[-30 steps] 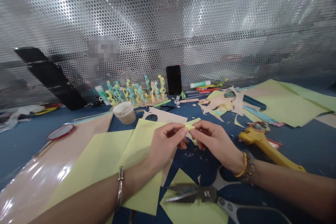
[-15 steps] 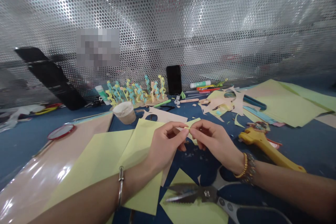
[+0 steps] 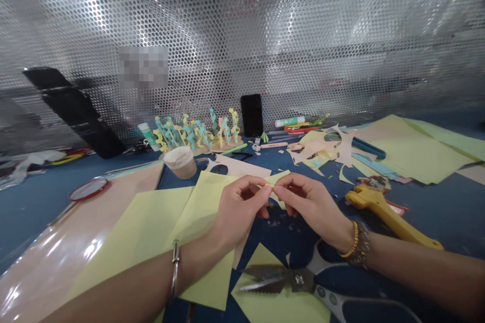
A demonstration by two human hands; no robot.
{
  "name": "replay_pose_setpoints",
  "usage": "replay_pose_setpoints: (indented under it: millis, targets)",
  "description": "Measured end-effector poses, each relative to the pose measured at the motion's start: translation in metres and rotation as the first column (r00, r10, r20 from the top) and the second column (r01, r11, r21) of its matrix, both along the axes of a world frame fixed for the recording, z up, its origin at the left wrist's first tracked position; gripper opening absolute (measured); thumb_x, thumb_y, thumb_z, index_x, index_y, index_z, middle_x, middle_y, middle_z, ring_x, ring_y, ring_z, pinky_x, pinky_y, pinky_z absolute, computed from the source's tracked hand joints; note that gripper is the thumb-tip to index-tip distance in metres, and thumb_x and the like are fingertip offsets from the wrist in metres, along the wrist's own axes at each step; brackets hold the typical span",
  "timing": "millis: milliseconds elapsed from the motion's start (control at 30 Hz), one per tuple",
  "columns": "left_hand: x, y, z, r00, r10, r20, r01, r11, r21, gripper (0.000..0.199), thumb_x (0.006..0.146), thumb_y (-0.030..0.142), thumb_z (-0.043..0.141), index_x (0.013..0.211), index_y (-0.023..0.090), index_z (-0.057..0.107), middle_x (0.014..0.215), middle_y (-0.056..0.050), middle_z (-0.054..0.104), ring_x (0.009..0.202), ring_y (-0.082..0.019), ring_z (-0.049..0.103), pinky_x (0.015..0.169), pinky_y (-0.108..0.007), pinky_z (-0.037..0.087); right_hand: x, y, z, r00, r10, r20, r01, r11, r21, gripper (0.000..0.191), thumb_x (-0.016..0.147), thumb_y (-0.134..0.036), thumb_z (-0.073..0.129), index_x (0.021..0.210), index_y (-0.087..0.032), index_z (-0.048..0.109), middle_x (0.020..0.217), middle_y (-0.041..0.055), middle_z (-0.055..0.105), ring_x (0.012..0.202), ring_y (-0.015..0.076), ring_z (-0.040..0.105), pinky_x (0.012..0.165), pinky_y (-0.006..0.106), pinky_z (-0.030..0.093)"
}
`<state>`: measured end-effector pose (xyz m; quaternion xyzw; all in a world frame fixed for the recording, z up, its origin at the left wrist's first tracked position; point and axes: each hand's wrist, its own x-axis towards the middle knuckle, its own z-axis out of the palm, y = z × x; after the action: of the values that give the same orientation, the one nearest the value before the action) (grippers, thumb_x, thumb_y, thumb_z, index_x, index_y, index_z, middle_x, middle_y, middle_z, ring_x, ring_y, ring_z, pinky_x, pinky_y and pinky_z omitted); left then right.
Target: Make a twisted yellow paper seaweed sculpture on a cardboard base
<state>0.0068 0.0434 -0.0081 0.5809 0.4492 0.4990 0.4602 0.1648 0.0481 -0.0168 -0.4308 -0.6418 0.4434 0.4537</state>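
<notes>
Thumb and forefinger of my left hand (image 3: 242, 204) pinch one end of a small yellow paper piece (image 3: 272, 186). My right hand (image 3: 308, 204) pinches its other end, fingertips close to the left ones. Most of the piece is hidden by the fingers. Below the hands, grey-handled scissors (image 3: 299, 278) lie partly open across a yellow paper sheet (image 3: 303, 308). Another yellow sheet (image 3: 204, 257) lies under my left hand and forearm.
Behind the hands stand twisted paper strips (image 3: 200, 133) in several colours, a paper cup (image 3: 180, 162) and a black phone (image 3: 252, 114). To the right are paper scraps (image 3: 343, 146), a yellow-handled tool (image 3: 394, 217) and stacked sheets (image 3: 401, 151). A perforated metal panel (image 3: 212, 25) rises at the back.
Both hands stay almost in place, still pinching the yellow paper piece. The view has shifted very slightly; nothing on the table has visibly moved.
</notes>
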Motion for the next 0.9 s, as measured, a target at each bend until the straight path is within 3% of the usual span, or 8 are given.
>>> replay_pose_setpoints:
  millis: [367, 700, 900]
  targets:
    - [-0.0008, 0.002, 0.0012, 1.0, 0.0, -0.019, 0.0, 0.999, -0.034, 0.013, 0.077, 0.027, 0.066, 0.074, 0.015, 0.065, 0.048, 0.006, 0.055, 0.04, -0.005, 0.052, 0.044, -0.015, 0.043, -0.0005, -0.0003, 0.003, 1.0, 0.026, 0.017, -0.025, 0.998, -0.056, 0.022, 0.082, -0.038, 0.058, 0.077, -0.017, 0.061, 0.056, -0.0047, 0.051, 0.046, 0.0077, 0.047, 0.044, 0.02, 0.036]
    - [-0.0008, 0.0026, 0.0014, 0.993, -0.046, 0.105, 0.06, 0.988, -0.143, 0.014, 0.08, 0.029, 0.06, 0.079, 0.015, 0.066, 0.055, 0.003, 0.062, 0.044, -0.008, 0.059, 0.047, -0.017, 0.048, -0.0008, 0.0011, -0.0001, 1.0, -0.02, 0.015, 0.02, 0.998, -0.055, 0.021, 0.081, -0.036, 0.058, 0.074, -0.016, 0.059, 0.052, -0.0057, 0.05, 0.044, 0.0075, 0.045, 0.044, 0.02, 0.035]
    - [0.0007, 0.0027, 0.0044, 1.0, -0.009, 0.025, 0.012, 0.993, -0.119, 0.013, 0.077, 0.025, 0.064, 0.069, 0.014, 0.064, 0.05, 0.004, 0.06, 0.043, -0.008, 0.057, 0.045, -0.016, 0.046, 0.0001, 0.0014, 0.0, 1.0, -0.014, -0.004, 0.014, 0.998, -0.061, 0.02, 0.08, -0.035, 0.059, 0.074, -0.017, 0.059, 0.052, -0.0055, 0.05, 0.045, 0.0076, 0.045, 0.044, 0.02, 0.035]
